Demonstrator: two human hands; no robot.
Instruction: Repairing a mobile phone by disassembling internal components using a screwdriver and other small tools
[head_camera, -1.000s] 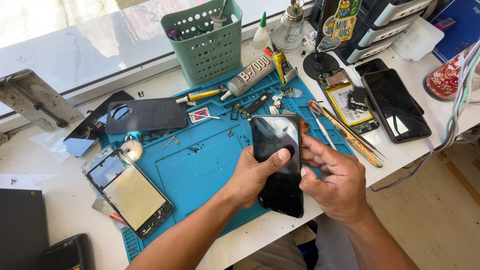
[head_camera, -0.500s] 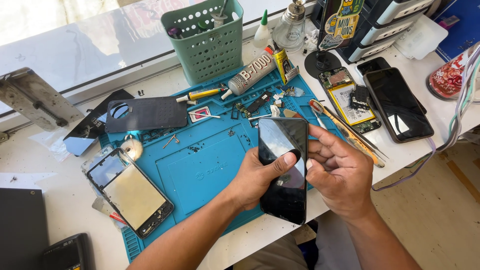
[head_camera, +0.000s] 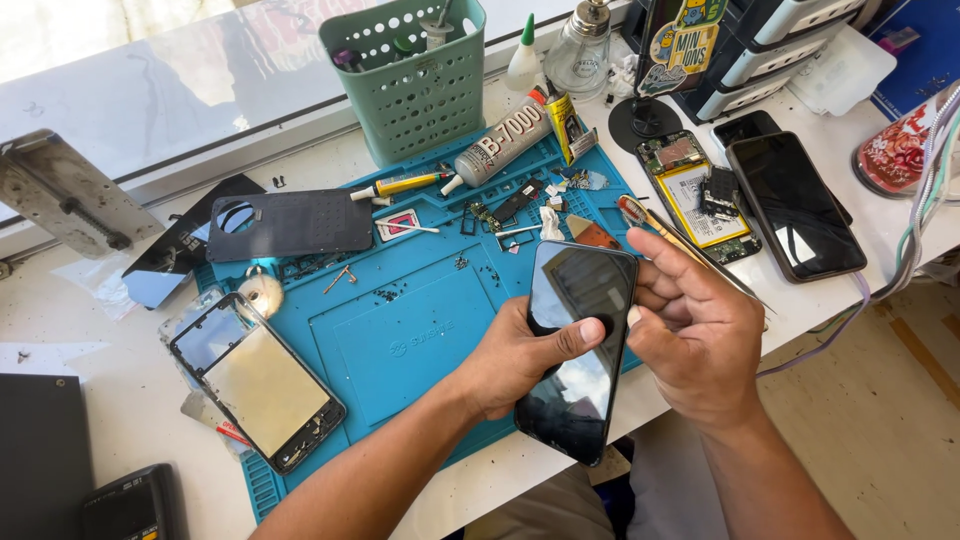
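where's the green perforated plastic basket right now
In the head view, the green perforated plastic basket stands at the top centre, behind the blue work mat, left of the clear glass bottle.

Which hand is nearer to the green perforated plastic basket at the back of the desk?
Left. The left hand grips the black phone below the green plastic basket; the right hand is farther to the right.

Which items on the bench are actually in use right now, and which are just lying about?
In use: black phone, held by left hand and right hand.

Lying about: glue tube, green basket, opened phone, dark phone, phone frame, tweezers, blue mat.
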